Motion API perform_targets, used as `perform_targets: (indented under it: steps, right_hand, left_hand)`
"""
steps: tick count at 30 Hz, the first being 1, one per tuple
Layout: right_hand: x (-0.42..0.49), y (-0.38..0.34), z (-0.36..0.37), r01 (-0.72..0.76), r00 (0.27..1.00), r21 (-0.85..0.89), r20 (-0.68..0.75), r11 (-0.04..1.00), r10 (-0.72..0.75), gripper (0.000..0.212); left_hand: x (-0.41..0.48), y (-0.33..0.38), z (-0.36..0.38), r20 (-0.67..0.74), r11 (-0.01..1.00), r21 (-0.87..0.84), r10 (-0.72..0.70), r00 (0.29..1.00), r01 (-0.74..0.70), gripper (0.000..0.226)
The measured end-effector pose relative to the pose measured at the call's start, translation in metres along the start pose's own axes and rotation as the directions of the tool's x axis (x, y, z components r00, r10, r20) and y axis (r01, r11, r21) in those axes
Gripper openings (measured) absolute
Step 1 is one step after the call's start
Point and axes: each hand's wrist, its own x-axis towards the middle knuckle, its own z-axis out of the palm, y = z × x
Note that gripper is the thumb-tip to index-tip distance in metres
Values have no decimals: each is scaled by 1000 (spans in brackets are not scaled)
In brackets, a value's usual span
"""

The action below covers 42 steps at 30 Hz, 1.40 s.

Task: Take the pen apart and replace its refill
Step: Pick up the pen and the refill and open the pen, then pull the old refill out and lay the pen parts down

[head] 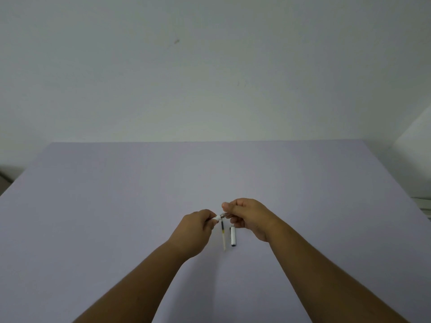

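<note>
Both hands hold a white pen [220,216] just above the lilac table [116,206]. My left hand [196,231] is closed around the white barrel end. My right hand [249,215] pinches the clear tip section. Only a short stretch of the pen shows between the fingers. Below the hands a thin refill [223,236] lies on the table, dark at its far end and pale toward me. Right beside it lies the white pen cap [233,236], also pointing toward me.
A white wall rises behind the table's far edge [210,142]. The table's left edge [14,183] and right edge [410,194] slant toward me. A pale object [423,206] sits off the right edge.
</note>
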Motion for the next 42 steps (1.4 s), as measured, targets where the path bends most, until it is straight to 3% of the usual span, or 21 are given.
perform_targets:
  steps: [3, 5, 9, 14, 21, 23, 26, 28, 30, 35, 42]
  right_hand:
    - [0, -1, 0, 19, 995, 8, -96, 1000, -18, 11]
    - [1, -3, 0, 53, 990, 114, -138, 992, -37, 2]
    - [1, -7, -2, 63, 987, 226, -158, 972, -27, 12]
    - [4, -7, -1, 86, 973, 280, -231, 956, -20, 17]
    - [13, -8, -15, 170, 920, 541, -386, 824, 64, 22]
    - [18, 4, -19, 76, 904, 462, -406, 883, 134, 25]
    - [23, 34, -19, -164, 898, 138, -390, 977, 206, 15]
    - [27, 55, -15, -265, 905, -160, -381, 951, 188, 13]
    - [30, 71, -9, -305, 901, -321, -403, 896, 162, 22]
    - [38, 89, 0, -312, 868, -354, -483, 882, 113, 7]
    - [41, 99, 2, -319, 849, -355, -519, 879, 99, 19]
  left_hand:
    - [-1, 1, 0, 0, 1000, -28, -13, 1000, 13, 21]
    - [0, 1, -1, 8, 997, -62, -48, 999, 48, 18]
    - [-2, 1, -2, 45, 973, -206, -97, 994, 104, 19]
    - [-3, 3, -2, 47, 956, -267, -110, 993, 118, 22]
    - [-3, -5, 2, 55, 923, -339, -175, 983, 183, 21]
    - [-3, -8, 6, 67, 906, -366, -202, 977, 212, 20]
    - [-1, -14, 13, 95, 879, -404, -236, 967, 254, 20]
    - [0, -17, 19, 112, 867, -416, -249, 962, 273, 21]
    - [2, -21, 22, 126, 858, -424, -261, 957, 290, 22]
    - [4, -27, 29, 144, 839, -436, -291, 946, 324, 24]
    - [2, -32, 33, 161, 836, -433, -295, 942, 336, 22]
